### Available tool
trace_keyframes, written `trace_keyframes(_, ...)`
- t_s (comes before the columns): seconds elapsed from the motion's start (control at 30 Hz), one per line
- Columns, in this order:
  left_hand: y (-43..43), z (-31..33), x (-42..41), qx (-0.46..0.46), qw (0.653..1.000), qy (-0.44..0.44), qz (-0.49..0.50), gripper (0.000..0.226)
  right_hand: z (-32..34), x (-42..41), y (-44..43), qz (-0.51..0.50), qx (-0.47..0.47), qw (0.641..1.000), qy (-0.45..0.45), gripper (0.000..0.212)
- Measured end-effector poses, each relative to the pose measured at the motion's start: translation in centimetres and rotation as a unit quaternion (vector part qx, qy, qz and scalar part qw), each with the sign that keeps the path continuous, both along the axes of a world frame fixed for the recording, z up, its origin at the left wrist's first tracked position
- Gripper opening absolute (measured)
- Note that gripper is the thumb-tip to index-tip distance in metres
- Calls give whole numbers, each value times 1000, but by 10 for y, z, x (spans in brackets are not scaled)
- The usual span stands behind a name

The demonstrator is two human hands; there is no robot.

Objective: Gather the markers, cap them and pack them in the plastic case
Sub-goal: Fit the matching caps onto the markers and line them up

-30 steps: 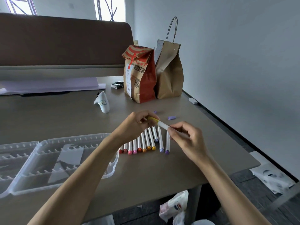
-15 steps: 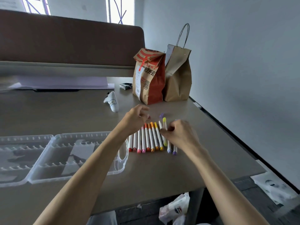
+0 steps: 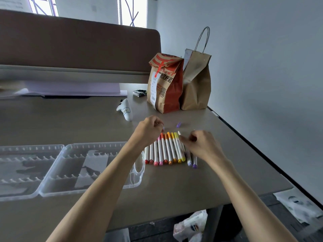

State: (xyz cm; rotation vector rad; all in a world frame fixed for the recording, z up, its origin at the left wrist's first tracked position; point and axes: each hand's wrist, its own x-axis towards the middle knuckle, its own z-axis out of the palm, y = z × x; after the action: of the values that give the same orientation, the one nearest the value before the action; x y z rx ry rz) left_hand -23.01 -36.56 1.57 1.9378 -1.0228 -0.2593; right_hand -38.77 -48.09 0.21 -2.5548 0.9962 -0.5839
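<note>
Capped markers lie in a row near the desk's right edge; the plastic case is unfilled. A purple cap lies loose. The left hand and right hand are curled; whether they grip anything, I cannot tell.

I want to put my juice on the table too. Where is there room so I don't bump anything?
Bare grey-brown tabletop lies between the open clear plastic case and the white controller. The near edge below the row of coloured markers is free too. It is crowded around both hands and by the paper bags.
</note>
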Motion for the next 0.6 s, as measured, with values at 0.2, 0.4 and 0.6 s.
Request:
trace_keyframes(0.2, -3, -9, -13, -7, 991, -123, -46, 17, -8, -26, -25, -66, 40, 997, -10, 47)
trace_keyframes(0.4, -5, -22, -23, 19, 941, -308, -139, 27, -10, -27, -25, -64, 50, 996, 41, 43)
trace_keyframes(0.6, -4, -21, -26, 73, 939, -308, -136, 30, 4, -19, -23, -75, 26, 991, 109, 32)
